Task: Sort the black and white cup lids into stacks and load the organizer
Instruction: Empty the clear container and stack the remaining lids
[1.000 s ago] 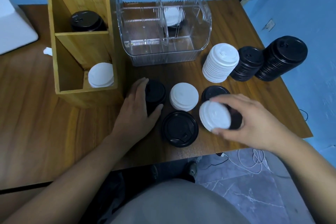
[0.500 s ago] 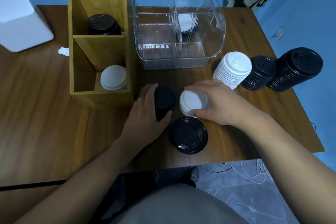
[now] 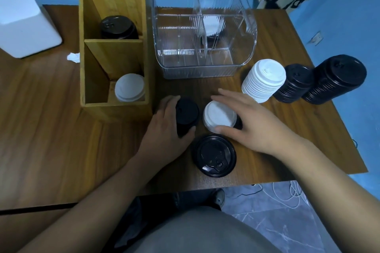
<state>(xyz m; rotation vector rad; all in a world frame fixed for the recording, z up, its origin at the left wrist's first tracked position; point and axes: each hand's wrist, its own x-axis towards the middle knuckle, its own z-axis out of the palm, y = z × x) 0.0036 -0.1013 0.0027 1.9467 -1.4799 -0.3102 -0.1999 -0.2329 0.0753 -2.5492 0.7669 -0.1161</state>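
2 hands work near the front edge of the wooden table (image 3: 51,129). The left hand (image 3: 164,129) curls round a short black lid stack (image 3: 188,114), thumb on its near side. The right hand (image 3: 255,123) clasps a short white lid stack (image 3: 219,117) just beside it, thumb against the near rim and fingers arched over the far side. 1 loose black lid (image 3: 213,155) lies flat in front of both stacks. The wooden organizer (image 3: 115,107) on the left holds black lids (image 3: 118,27) in its middle compartment and white lids (image 3: 129,88) in the nearest. Right of the clear organizer (image 3: 205,70) stand a tall white stack (image 3: 264,80), a black stack (image 3: 294,83) and a taller black stack (image 3: 335,79).
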